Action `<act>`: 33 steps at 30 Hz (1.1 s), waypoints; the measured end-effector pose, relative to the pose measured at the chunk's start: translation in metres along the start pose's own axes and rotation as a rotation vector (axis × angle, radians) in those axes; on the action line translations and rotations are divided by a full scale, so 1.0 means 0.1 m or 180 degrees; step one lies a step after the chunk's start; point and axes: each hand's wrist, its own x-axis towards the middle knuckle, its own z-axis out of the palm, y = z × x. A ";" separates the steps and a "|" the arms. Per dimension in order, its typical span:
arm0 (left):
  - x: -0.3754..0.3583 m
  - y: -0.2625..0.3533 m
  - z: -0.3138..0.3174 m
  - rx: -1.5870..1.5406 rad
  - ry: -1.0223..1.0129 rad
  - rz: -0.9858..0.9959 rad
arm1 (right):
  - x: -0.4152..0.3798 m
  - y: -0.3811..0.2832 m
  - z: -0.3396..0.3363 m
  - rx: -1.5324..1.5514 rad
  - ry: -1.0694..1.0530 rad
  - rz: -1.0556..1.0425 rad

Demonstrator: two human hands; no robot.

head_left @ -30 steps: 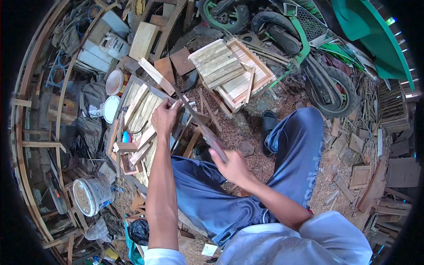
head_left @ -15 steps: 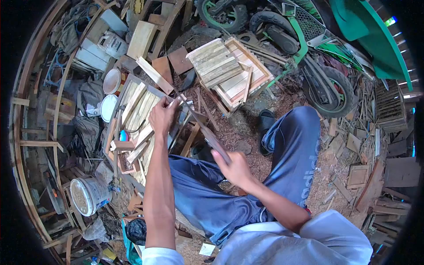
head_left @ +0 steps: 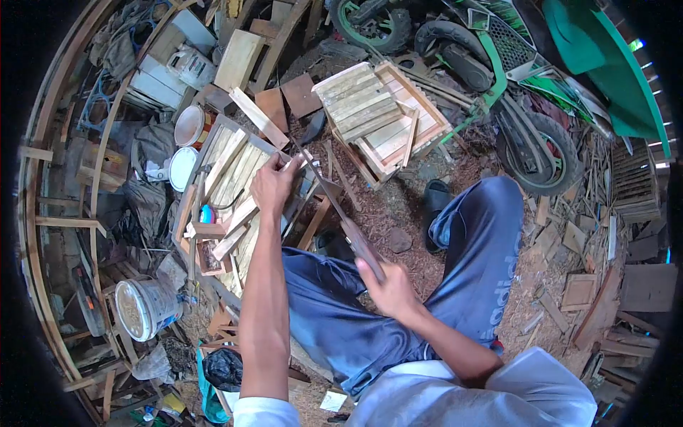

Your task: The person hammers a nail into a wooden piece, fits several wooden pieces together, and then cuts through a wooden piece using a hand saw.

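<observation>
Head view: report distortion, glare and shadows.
Head view: wide-angle distortion, black corners; head view: bright glints beside the green panel; head view: left hand and right hand look softly lit; head view: deeper shade along the left side.

Cool, fairly dim daylight spreads softly, with small bright gaps glaring beyond the green sheet point(head_left: 629, 107) at the far right. The near white shirt point(head_left: 441, 395) and a pale lid point(head_left: 183, 169) at left look brightest; shadow deepens towards the left edge. Fisheye distortion bows the left rail point(head_left: 57, 92), corners fall black, and the right hand point(head_left: 393, 290) is slightly soft.
</observation>
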 end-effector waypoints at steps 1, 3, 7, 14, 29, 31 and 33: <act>0.00 0.00 -0.01 -0.0046 -0.0068 -0.0035 | 0.22 -0.02 0.09 -0.0280 -0.0167 0.0031; 0.00 0.03 -0.04 -0.0153 -0.0192 -0.0106 | 0.72 -0.09 0.31 -0.0167 -0.0081 -0.0279; 0.01 -0.01 -0.01 -0.0143 -0.0092 -0.0019 | 0.76 -0.18 0.26 -0.0310 -0.0051 -0.0319; -0.03 -0.01 -0.04 -0.0027 -0.0135 -0.0045 | -0.03 0.05 -0.08 -0.0417 -0.0102 0.0030; -0.03 -0.02 -0.03 -0.0001 -0.0088 -0.0004 | -0.04 0.06 -0.05 -0.0258 -0.0152 0.0091; 0.00 0.02 -0.04 -0.0119 -0.0108 0.0015 | 0.42 0.06 0.26 -0.0116 0.0183 -0.0463; 0.00 0.04 -0.04 -0.0158 -0.0085 0.0033 | 0.85 0.01 0.42 -0.0235 0.0109 -0.0513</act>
